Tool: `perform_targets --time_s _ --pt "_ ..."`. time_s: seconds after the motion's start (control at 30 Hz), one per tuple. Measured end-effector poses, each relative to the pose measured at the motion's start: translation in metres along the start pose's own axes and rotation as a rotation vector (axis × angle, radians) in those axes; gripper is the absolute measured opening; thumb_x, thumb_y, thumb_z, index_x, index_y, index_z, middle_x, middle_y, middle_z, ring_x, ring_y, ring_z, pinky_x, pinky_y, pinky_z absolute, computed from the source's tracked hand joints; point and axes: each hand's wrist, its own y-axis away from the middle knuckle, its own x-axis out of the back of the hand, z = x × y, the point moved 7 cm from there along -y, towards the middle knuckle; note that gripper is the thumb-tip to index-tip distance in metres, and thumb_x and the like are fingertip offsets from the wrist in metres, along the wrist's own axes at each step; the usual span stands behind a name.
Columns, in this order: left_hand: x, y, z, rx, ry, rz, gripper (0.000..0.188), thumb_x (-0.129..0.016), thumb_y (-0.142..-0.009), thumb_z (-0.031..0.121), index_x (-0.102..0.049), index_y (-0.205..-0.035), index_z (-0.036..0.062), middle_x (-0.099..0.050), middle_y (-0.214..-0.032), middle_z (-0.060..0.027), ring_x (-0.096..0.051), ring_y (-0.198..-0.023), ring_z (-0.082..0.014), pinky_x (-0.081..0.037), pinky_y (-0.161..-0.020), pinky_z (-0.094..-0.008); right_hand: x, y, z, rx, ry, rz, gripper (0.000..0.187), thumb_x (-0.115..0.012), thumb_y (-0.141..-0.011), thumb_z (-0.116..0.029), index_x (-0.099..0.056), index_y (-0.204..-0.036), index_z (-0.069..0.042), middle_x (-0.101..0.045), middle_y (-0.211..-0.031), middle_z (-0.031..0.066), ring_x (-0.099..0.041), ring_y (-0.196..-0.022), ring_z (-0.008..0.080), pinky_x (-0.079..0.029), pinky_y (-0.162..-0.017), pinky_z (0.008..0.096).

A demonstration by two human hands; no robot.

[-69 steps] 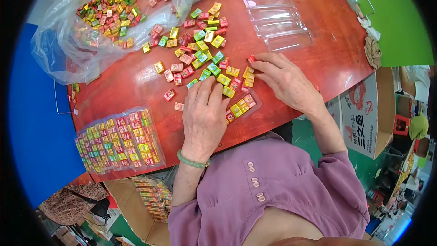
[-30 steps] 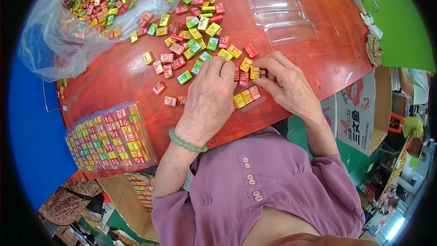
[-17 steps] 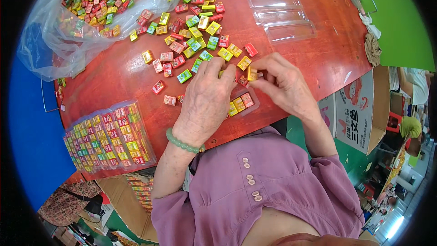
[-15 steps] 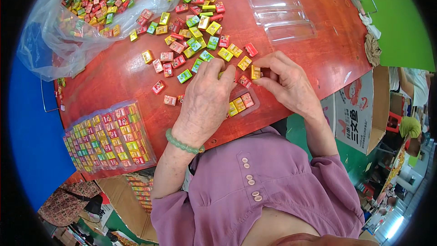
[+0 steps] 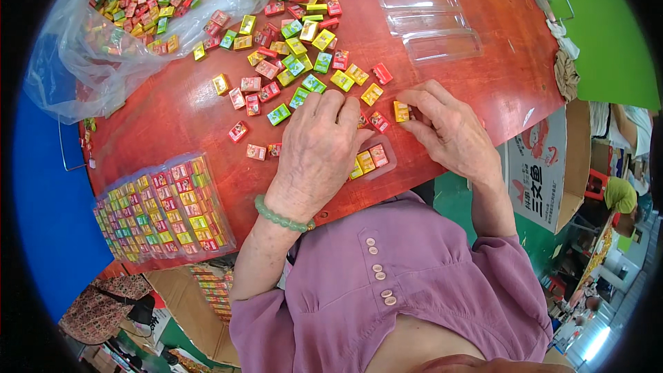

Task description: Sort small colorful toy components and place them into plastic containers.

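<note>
My right hand [image 5: 450, 131] pinches a small yellow box [image 5: 401, 111] between thumb and fingertips, just above the table. My left hand [image 5: 314, 148] is bent over the table with its fingers curled down; its fingertips, and anything in them, are hidden. Between the hands, partly under my left hand, lies a clear plastic tray [image 5: 392, 164] with a few small boxes in a row, among them a yellow box [image 5: 365, 161] and a red-pink box [image 5: 378, 155]. A red box [image 5: 379, 121] lies loose just beyond the tray.
Loose small boxes [image 5: 295, 46] spread over the red table [image 5: 497, 97] beyond my hands. A clear bag [image 5: 62, 76] full of them lies far left. Filled trays [image 5: 166, 207] stand in rows at near left. Empty clear trays [image 5: 421, 3] lie far right. A carton [image 5: 545, 166] stands off the right edge.
My right hand has shifted slightly right, carrying the yellow box with it. My left hand stays almost in place, its thumb now showing above the tray.
</note>
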Motion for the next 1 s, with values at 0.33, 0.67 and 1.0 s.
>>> perform_targets --time_s 0.33,0.67,1.0 --pt "-0.004 -0.004 0.009 -0.089 0.106 -0.030 0.045 -0.082 -0.077 0.011 -0.065 -0.116 -0.0007 -0.059 -0.104 -0.0135 -0.060 -0.097 -0.0321 -0.052 -0.080 -0.0421 0.015 0.014 -0.003 0.064 0.068 0.145 0.033 -0.077 -0.084 -0.005 -0.069 -0.116 -0.005 -0.063 -0.115 0.0120 -0.067 -0.094 0.0292 -0.056 -0.080 0.0367" --pt "0.001 -0.002 0.005 -0.068 0.077 -0.046 0.037 -0.078 -0.079 0.003 -0.066 -0.114 -0.0004 -0.061 -0.108 -0.0153 -0.063 -0.101 -0.0340 -0.054 -0.083 -0.0423 0.001 0.013 -0.006 0.088 0.134 0.091 0.033 -0.079 -0.081 -0.009 -0.071 -0.113 -0.005 -0.063 -0.108 0.0106 -0.066 -0.098 0.0277 -0.056 -0.081 0.0375" --pt "0.015 0.003 -0.003 -0.047 0.052 -0.076 0.053 -0.081 -0.074 0.007 -0.063 -0.124 -0.0016 -0.059 -0.112 -0.0144 -0.058 -0.103 -0.0324 -0.051 -0.090 -0.0427 0.009 0.005 -0.010 0.059 0.077 0.111 0.036 -0.080 -0.082 -0.011 -0.069 -0.115 -0.003 -0.063 -0.106 0.0119 -0.066 -0.097 0.0291 -0.055 -0.080 0.0400"
